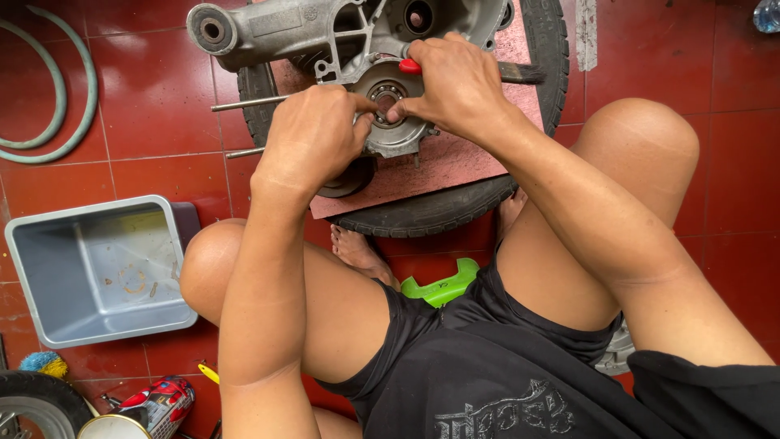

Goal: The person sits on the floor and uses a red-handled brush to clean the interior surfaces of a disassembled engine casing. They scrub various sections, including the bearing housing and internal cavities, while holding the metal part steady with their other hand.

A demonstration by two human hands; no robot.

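Engine casing: we saw a cast grey metal engine casing (325,36), matt and ribbed, with a round bushed eye at its left end; it lay on a reddish board at the top of the view, directly under both hands.
Bearing: a round steel bearing (385,92) with a bright ring sat in a circular housing of the casing, between the two hands.
Board and tyre: the rough, speckled red board (455,158) rested flat across a black rubber tyre (431,213) with a fine tread.
Rods: two thin steel rods (248,104) stuck out leftward from the casing, roughly level.
Left hand: we noted our left hand (313,134) curled knuckles-up, fingers bunched against the left edge of the bearing housing; whether it pinched anything we could not tell.
Right hand: our right hand (455,81) arched over the casing, fingertips pressed at the bearing, fist wrapped on a red-handled tool (411,66) whose dark end showed to the right.
Tub: a grey plastic rectangular tub (49,317) stood on the floor to the left, well apart from the tyre, holding only smears of grit and a faint ring mark.
Floor: glossy red tiles (154,73) with a pale green hose (77,97) looped at top left.
Seat: a bright green plastic stool (443,284) showed between the knees.
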